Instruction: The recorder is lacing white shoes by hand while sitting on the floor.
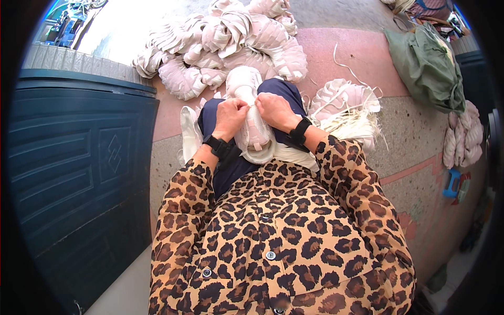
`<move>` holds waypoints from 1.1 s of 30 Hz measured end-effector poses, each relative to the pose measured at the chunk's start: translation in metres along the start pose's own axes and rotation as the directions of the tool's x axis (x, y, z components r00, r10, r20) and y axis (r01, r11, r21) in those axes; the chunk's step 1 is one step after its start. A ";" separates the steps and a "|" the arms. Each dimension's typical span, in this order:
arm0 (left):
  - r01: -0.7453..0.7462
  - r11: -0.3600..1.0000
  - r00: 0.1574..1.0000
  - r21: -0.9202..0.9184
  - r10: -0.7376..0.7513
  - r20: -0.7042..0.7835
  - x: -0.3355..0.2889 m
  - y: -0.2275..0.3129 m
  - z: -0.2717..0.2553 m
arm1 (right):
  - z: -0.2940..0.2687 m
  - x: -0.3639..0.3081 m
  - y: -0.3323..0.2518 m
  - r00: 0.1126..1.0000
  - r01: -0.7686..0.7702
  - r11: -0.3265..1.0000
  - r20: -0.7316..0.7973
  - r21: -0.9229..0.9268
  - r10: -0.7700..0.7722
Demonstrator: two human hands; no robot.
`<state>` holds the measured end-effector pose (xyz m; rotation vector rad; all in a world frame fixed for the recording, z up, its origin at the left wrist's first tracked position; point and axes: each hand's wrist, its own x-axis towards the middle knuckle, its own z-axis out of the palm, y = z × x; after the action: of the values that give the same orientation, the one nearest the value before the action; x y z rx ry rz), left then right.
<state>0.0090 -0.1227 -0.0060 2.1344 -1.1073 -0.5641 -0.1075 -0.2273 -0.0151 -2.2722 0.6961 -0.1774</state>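
Observation:
Between my knees rests a white and pale pink shoe upper (255, 131), with its heel end toward me. My left hand (231, 117) is closed in a pinch at the left of its lacing area. On the other side, my right hand (276, 111) pinches too, close to the left fingertips. What shows between the fingers is a thin white strand that looks like a shoelace; the fingers hide most of it. Loose cream-white laces (349, 125) lie to the right of my knee, beside and over another pink-white upper (344, 95).
A large heap of bundled pink-white shoe uppers (226, 44) lies ahead on the floor. Dark blue panelled door (84, 152) stands at left. To the right are a green sack (425, 65), another bundle of uppers (463, 136) and a blue plastic item (451, 182).

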 end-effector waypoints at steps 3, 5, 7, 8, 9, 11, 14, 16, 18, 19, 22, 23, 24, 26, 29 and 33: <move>0.039 0.999 0.999 0.007 -0.039 -0.008 -0.002 0.001 -0.001 | 0.002 0.002 -0.006 0.996 0.078 0.993 0.039 -0.093 -0.075; 0.018 1.000 1.000 -0.007 -0.018 -0.014 -0.004 0.000 -0.001 | 0.003 0.003 -0.009 0.989 0.139 0.976 0.080 -0.168 -0.127; 0.010 1.000 1.000 -0.009 -0.010 -0.019 -0.006 -0.002 -0.002 | 0.004 0.002 -0.010 0.977 0.209 0.962 -0.004 -0.177 -0.213; -0.001 0.999 0.999 -0.055 -0.001 -0.044 -0.008 -0.003 -0.003 | 0.003 0.001 -0.009 0.978 0.202 0.962 -0.023 -0.183 -0.210; -0.020 0.994 0.998 -0.107 0.014 -0.063 -0.011 -0.005 -0.004 | 0.003 0.000 -0.009 0.979 0.198 0.968 -0.028 -0.157 -0.204; -0.078 0.997 0.994 -0.004 0.078 -0.078 -0.016 -0.008 -0.009 | 0.004 -0.002 -0.007 0.979 0.194 0.972 -0.035 -0.132 -0.200; -0.125 0.990 0.989 0.062 0.129 -0.070 -0.020 -0.011 -0.009 | 0.007 0.000 -0.006 0.967 0.237 0.971 -0.104 0.034 -0.232; -0.102 0.994 0.993 0.038 0.104 -0.061 -0.021 -0.011 -0.006 | 0.010 0.004 -0.008 0.937 0.332 0.942 -0.134 0.057 -0.322; -0.170 0.984 0.981 0.055 0.174 -0.081 -0.019 -0.011 -0.003 | 0.010 0.008 -0.007 0.928 0.367 0.928 -0.092 0.063 -0.361; -0.137 0.989 0.988 0.059 0.140 -0.063 -0.016 -0.012 -0.001 | 0.009 0.009 -0.007 0.933 0.357 0.932 -0.074 0.064 -0.352; -0.237 0.963 0.964 0.125 0.249 -0.093 -0.007 -0.013 0.002 | 0.007 0.009 -0.005 0.938 0.343 0.937 -0.076 0.061 -0.338; -0.243 0.957 0.965 0.161 0.255 -0.063 -0.004 -0.014 0.002 | 0.007 0.007 -0.006 0.946 0.318 0.948 -0.075 0.033 -0.315; -0.234 0.951 0.971 0.201 0.241 -0.010 -0.001 -0.015 0.002 | 0.007 0.006 -0.007 0.954 0.292 0.956 -0.075 -0.001 -0.291; -0.314 0.919 0.946 0.239 0.323 0.004 0.003 -0.018 -0.001 | 0.006 0.004 -0.009 0.964 0.255 0.967 -0.088 0.022 -0.252; -0.438 0.767 0.890 0.469 0.442 0.109 0.006 -0.030 -0.022 | -0.005 0.001 -0.008 0.991 0.127 0.990 -0.047 0.052 -0.125; -0.204 0.611 0.902 0.765 0.420 -0.095 -0.007 -0.077 -0.119 | -0.056 -0.016 0.023 0.981 -0.076 0.949 0.192 0.305 0.017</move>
<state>0.1230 -0.0421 0.0210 2.4619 -1.7049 0.4460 -0.1491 -0.2671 0.0106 -1.9385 0.5783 -0.0452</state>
